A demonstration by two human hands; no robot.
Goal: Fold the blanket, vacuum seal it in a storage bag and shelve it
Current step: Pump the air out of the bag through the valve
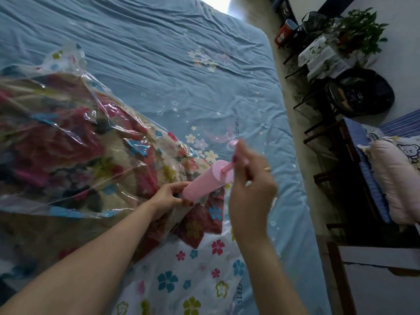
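A folded floral blanket [68, 144] lies inside a clear storage bag [191, 276] printed with coloured flowers, on the blue bed. A pink hand pump [208, 180] stands tilted against the bag. My left hand [169, 197] grips the lower end of the pump's barrel where it meets the bag. My right hand [250, 185] grips the pump's darker pink plunger handle [238, 153], drawn a short way out of the barrel. The right hand is blurred by motion.
The blue bedsheet [181, 64] spreads far and to the right. Past the bed's right edge is a narrow floor strip, a small table with a plant [356, 30], a black fan [361, 92], and a chair with a pink pillow [395, 178].
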